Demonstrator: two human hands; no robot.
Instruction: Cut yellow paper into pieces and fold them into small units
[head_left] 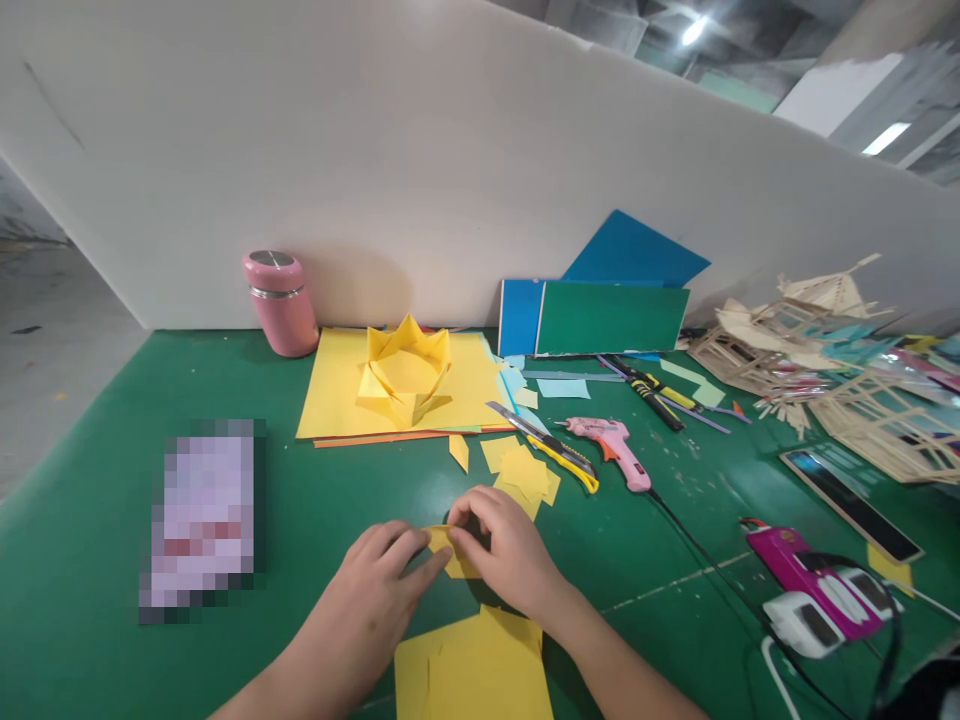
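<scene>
Nearest the lens, loose flat yellow paper sheets (pixel 472 665), overlapping on the green table mat (pixel 112 480), just below both wrists.

Just beyond, a small folded yellow paper piece (pixel 452 560), lying on the mat between the two hands, dead ahead of the body. Long axis roughly left to right, pointed end toward the near edge. Left hand (pixel 375 590) narrow, fingers curled onto the left end of the piece. Right hand (pixel 502 550) narrow too, fingertips bent down on the top and right end, thumb hidden underneath. Both hands closed on it, neither clearly nearer; most of the piece covered by fingers.

Farther out, scattered yellow paper offcuts (pixel 521 475) just beyond the right hand. Beside them a yellow-and-black utility knife (pixel 547 447) and a pink glue gun (pixel 611 447), cord trailing toward the right edge.

Containers: an open-topped folded yellow paper crown-shaped box (pixel 405 375), upright on a large yellow paper sheet (pixel 337 390), well apart from the hands, nothing visible inside. Left of it a pink cylindrical flask with a steel lid (pixel 279 300), lid on, contents hidden.

Against the white wall, blue and green card sheets (pixel 611 318); at far right, pale wooden stick models (pixel 825 350).
</scene>
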